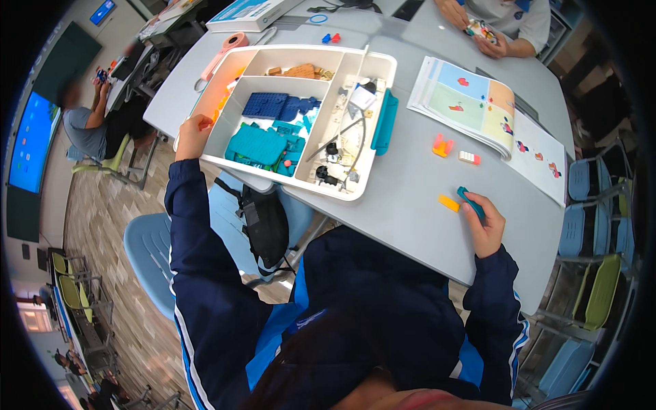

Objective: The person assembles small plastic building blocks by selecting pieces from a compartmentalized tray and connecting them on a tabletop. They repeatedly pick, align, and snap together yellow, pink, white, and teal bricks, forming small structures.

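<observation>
A white sorting tray (384, 68) of toy building bricks lies on the grey table, divided into compartments. My left hand (193, 138) is at its left rim, fingers pinched beside the orange bricks (220, 108); a reddish spot shows at the fingertips, too small to name. Toward the right, my right hand (486, 229) grips a long teal building piece (471, 202) just above the tabletop. Next to it lies a yellow-orange brick (449, 203). Farther back are an orange and pink brick piece (442, 145) and a white and coral brick (469, 158).
An open picture instruction booklet (471, 102) lies at the right. A pink tape roll (236, 41), a box (249, 14) and small blue and red pieces (331, 38) lie at the back. Across the table another person's hands (493, 46) hold a brick model. A black bag (266, 222) rests on a blue chair.
</observation>
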Available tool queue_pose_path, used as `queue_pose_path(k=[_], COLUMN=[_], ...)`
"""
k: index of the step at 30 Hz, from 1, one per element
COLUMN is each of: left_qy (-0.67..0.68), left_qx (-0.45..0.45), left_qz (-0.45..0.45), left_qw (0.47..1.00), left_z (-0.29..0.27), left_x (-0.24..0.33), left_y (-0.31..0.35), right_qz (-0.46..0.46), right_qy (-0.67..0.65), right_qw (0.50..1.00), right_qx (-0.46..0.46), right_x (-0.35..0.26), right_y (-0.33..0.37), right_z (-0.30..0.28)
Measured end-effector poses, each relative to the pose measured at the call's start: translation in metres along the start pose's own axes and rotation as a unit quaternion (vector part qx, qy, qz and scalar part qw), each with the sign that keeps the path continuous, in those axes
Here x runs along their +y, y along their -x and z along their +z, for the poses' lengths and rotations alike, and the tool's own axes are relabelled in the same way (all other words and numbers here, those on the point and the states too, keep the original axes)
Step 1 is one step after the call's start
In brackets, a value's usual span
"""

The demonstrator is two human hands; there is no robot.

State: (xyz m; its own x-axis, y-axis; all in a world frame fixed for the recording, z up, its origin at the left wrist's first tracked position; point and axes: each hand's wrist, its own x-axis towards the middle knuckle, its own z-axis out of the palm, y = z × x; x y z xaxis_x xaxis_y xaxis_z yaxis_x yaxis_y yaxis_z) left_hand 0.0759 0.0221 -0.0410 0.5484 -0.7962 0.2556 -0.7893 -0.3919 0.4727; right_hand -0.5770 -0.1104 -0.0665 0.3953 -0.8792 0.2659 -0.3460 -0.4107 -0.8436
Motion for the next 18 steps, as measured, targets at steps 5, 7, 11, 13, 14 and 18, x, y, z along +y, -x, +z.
queue_pose_path(k=[5,7,11,13,14,18], left_qy=[0.024,0.106,0.264,0.286,0.299,0.343], left_qx=[0.243,0.255,0.2,0.152,0.111,-0.106], left_qz=[0.125,0.111,0.161,0.23,0.222,0.281], left_qw=[0.962,0.955,0.93,0.918,0.921,0.89], left_z=[-0.015,-0.017,-0.006,0.019,0.028,0.086], left_x=[0.031,0.089,0.213,0.262,0.291,0.355], left_y=[0.024,0.044,0.101,0.131,0.151,0.194], right_qz=[-0.021,-0.072,-0.065,-0.074,-0.063,-0.046], right_qy=[-0.006,0.06,0.065,0.083,0.091,0.114], right_qw=[0.999,0.995,0.996,0.994,0.994,0.991], right_qx=[0.028,0.031,0.016,0.02,0.02,0.048], right_x=[-0.003,-0.007,-0.011,-0.007,-0.008,-0.009], right_y=[0.0,-0.001,-0.002,-0.001,-0.001,-0.001], right_z=[-0.002,-0.008,-0.008,-0.011,-0.011,-0.009])
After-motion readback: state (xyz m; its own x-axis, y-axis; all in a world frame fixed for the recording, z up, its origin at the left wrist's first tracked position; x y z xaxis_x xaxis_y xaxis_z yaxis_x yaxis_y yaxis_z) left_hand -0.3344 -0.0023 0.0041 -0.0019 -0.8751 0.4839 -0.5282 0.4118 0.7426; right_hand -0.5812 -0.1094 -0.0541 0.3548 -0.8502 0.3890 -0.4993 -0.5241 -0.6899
